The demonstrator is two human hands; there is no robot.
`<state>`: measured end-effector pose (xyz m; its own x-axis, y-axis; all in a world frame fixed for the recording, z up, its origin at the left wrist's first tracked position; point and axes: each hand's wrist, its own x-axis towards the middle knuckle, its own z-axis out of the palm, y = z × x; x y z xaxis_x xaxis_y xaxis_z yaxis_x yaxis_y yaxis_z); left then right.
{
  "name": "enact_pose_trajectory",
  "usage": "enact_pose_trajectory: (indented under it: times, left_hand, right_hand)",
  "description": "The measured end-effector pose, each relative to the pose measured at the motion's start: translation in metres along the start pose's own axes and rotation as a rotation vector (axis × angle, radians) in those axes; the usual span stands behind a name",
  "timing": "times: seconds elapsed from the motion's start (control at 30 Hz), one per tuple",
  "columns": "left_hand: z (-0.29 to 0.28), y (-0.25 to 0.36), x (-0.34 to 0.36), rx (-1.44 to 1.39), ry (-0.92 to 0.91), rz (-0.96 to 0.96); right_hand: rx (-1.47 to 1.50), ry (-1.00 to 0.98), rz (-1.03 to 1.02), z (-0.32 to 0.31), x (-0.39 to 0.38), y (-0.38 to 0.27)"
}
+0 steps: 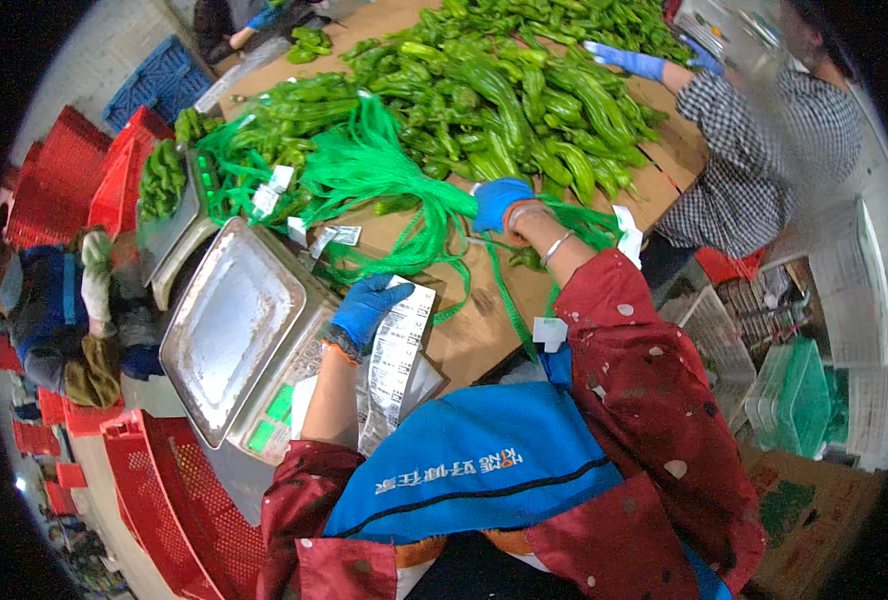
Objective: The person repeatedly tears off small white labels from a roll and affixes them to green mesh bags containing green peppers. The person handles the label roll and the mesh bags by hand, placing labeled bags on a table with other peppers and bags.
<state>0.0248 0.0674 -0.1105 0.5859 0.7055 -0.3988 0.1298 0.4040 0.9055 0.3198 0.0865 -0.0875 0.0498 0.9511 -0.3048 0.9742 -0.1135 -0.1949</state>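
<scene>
My left hand (366,310), in a blue glove, pinches a strip of white printed labels (394,365) that hangs down toward my apron. My right hand (502,206), also gloved in blue, is closed round the gathered end of a bunch of green mesh net bags (374,165). The bunch fans out leftward over the table, and loose strands trail below it. White tags (336,237) lie among the netting. Just left of my left hand stands a weighing scale (236,325) with a worn metal pan and nothing on it. Green peppers (484,95) are heaped beyond both hands.
A second scale (179,215) carries peppers at the left. Red crates (179,490) stand along the left, with a blue crate (154,80) behind. At the right, a co-worker's gloved hand (629,62) reaches the heap. Clear plastic baskets (789,400) stand at right.
</scene>
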Motion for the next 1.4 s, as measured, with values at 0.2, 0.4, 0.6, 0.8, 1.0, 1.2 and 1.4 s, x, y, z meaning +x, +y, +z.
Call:
enact_pose_trajectory:
  times: [0.2, 0.4, 0.6, 0.8, 1.0, 1.2, 1.4]
  left_hand:
    - [0.000, 0.006, -0.004, 0.030, 0.021, -0.025]
    - [-0.002, 0.012, -0.006, -0.095, -0.043, -0.048]
    - [-0.004, 0.039, -0.026, -0.113, -0.159, -0.062]
    - [0.004, 0.082, -0.046, 0.010, -0.639, 0.277]
    - [0.054, 0.086, -0.007, 0.058, -0.735, 0.361]
    - [0.041, 0.071, 0.033, 0.219, -0.315, 0.232]
    - [0.030, 0.069, 0.042, -0.004, -0.319, 0.320]
  right_hand:
    - [0.536, -0.287, -0.210, -0.036, 0.006, 0.025]
    - [1.064, -0.379, -0.288, -0.052, -0.015, 0.019]
    - [1.076, -0.449, -0.272, -0.061, -0.012, 0.010]
    - [1.091, -0.447, -0.265, -0.058, -0.014, 0.003]
    - [0.762, -0.333, -0.410, -0.064, -0.007, -0.013]
    - [0.656, -0.280, -0.505, -0.095, -0.019, -0.009]
    - [0.687, -0.344, -0.421, -0.095, -0.014, -0.022]
